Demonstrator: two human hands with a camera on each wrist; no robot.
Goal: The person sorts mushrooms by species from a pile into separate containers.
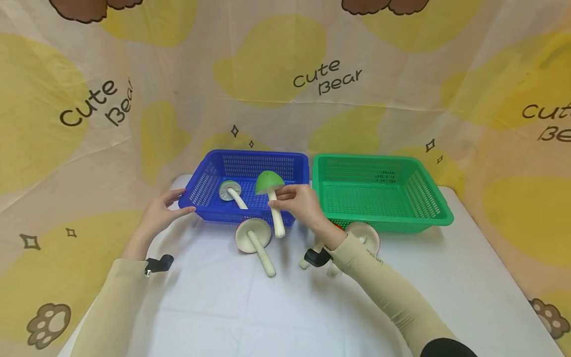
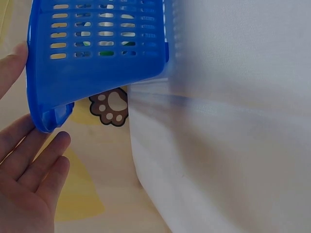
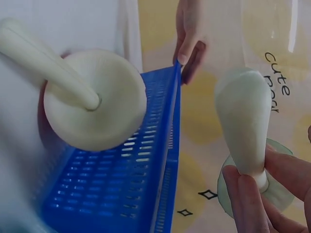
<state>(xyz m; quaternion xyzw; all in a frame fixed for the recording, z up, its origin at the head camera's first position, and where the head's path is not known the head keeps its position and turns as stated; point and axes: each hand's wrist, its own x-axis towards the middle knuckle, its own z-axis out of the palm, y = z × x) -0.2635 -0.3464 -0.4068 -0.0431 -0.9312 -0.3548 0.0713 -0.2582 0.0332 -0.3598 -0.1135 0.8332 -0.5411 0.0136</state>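
My right hand (image 1: 301, 203) pinches the white stem of a green-capped toy mushroom (image 1: 269, 182), holding it over the front rim of the blue basket (image 1: 209, 214). In the right wrist view the stem (image 3: 245, 116) points toward the camera, with its pale green cap behind the fingers. My left hand (image 1: 160, 213) holds the basket's left front corner, thumb and fingers on the rim (image 2: 34, 87). Inside the blue basket lies another green-edged mushroom (image 1: 230, 191), its pale underside showing. A mushroom with an upturned pale underside (image 1: 253, 235) lies just before the basket.
A green basket (image 1: 383, 220) stands right of the blue one. Under my right forearm, partly hidden, lie a pale-bottomed mushroom (image 1: 368, 235) and a red-capped one (image 1: 338, 225). Behind the white-covered table (image 1: 214, 317) hangs a patterned cloth (image 1: 267, 64).
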